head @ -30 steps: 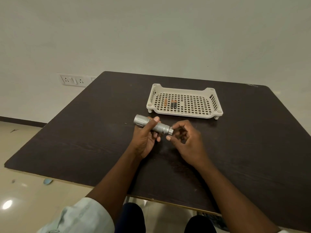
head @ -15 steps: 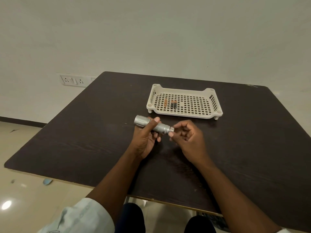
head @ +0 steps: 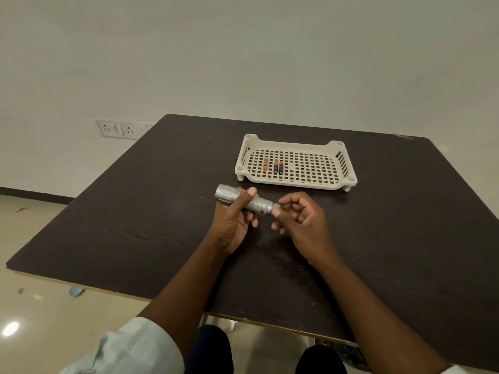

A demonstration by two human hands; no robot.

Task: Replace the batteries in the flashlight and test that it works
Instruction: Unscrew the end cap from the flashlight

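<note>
Flashlight [head: 244, 202] gripped in left hand [head: 234, 225] above table [head: 135, 225]; right hand [head: 302, 220] pinches its tail end; batteries [head: 277, 166] lie in far tray [head: 348, 168].

Bare table [head: 405, 238] right of tray [head: 348, 182]

1 head-worn wide-angle camera looks forward and down from above the seated person's lap, close over the dark desk [head: 135, 225], facing the pale wall [head: 243, 63] beyond.
</note>
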